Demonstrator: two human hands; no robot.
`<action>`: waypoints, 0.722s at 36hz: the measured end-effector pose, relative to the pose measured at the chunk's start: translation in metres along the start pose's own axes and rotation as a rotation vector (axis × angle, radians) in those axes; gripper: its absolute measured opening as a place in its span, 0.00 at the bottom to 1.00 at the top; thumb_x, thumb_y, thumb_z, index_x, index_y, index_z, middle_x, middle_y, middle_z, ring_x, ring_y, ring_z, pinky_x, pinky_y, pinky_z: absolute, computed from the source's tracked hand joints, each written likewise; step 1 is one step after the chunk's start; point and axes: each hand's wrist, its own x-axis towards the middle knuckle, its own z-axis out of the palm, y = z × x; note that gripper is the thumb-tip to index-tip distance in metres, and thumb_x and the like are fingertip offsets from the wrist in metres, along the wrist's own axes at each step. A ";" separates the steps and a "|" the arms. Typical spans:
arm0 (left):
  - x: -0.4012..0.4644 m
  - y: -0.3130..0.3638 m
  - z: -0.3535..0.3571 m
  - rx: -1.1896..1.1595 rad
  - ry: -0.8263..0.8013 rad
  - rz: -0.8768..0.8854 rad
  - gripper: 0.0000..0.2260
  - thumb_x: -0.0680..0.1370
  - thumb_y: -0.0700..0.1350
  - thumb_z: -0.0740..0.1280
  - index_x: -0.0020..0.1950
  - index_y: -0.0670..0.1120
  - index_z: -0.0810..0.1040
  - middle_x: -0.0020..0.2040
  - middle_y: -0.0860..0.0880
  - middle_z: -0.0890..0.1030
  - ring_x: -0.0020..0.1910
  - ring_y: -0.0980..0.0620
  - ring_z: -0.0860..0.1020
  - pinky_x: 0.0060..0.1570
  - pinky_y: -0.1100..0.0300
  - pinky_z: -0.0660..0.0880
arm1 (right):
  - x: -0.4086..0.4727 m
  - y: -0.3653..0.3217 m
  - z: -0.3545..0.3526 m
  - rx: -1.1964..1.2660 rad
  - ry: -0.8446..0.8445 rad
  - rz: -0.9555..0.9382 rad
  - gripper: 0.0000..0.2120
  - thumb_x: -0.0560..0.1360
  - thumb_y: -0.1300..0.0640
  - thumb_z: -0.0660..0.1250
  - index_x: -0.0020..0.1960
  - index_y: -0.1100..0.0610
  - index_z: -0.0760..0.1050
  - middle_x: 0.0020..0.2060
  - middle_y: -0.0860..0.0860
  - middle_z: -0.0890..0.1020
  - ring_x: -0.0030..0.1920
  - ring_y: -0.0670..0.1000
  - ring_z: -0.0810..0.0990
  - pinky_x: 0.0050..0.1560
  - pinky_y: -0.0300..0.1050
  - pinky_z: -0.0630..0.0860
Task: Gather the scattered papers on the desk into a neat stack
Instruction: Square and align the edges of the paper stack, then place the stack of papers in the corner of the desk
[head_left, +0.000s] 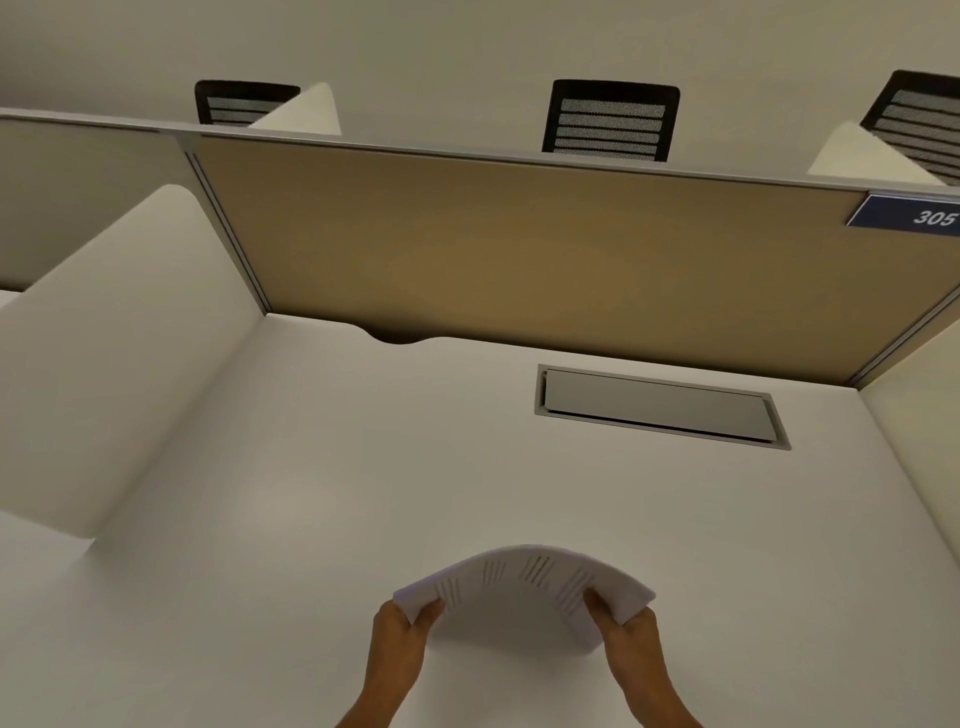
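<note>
Papers: stack of printed sheets (524, 587), held above white desk (311, 493) near its front edge, centre-right of view. Bowed upward in an arch, mid higher than both ends. Short dark text lines visible on top sheet.
L hand: left hand (402, 636) closed on stack's left end, thumb on top, fingers under.
R hand: right hand (626, 636) closed on stack's right end, thumb on top, fingers wrapped under edge.
Contact w/ desk: near edge of stack looks close to desk surface between the hands; can't tell if touching.
Desk: cable cutout notch (400, 335) at rear edge; grey flip-lid power/cable box (657, 405) recessed rear right, lid shut.
Partitions: tan fabric back panel (519, 249) w/ metal trim; white side divider (104, 353) at left, another at right edge.
Sign: blue plate "305" (914, 213) on panel's top right corner.
Beyond panel: black mesh-back chairs, one centre (610, 122), one left (239, 101), one far right (919, 119).
</note>
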 end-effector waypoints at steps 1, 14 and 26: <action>0.000 0.000 0.000 0.007 0.003 -0.002 0.06 0.76 0.36 0.71 0.50 0.45 0.82 0.41 0.47 0.84 0.41 0.47 0.81 0.45 0.51 0.78 | 0.001 0.000 -0.001 0.000 0.002 0.004 0.06 0.78 0.60 0.72 0.50 0.48 0.82 0.39 0.44 0.88 0.44 0.46 0.85 0.40 0.41 0.78; 0.019 0.022 -0.014 0.058 -0.106 0.018 0.08 0.76 0.36 0.71 0.51 0.46 0.84 0.43 0.51 0.87 0.45 0.49 0.85 0.41 0.61 0.80 | 0.012 -0.003 -0.006 -0.074 -0.026 0.016 0.07 0.78 0.58 0.72 0.52 0.62 0.84 0.40 0.53 0.88 0.42 0.53 0.87 0.39 0.44 0.79; 0.071 0.104 -0.057 0.155 -0.363 0.009 0.07 0.73 0.46 0.76 0.49 0.46 0.86 0.45 0.50 0.88 0.42 0.49 0.87 0.41 0.55 0.83 | 0.018 -0.026 -0.015 0.130 -0.339 0.112 0.13 0.78 0.61 0.71 0.62 0.63 0.80 0.52 0.62 0.88 0.52 0.65 0.87 0.56 0.67 0.82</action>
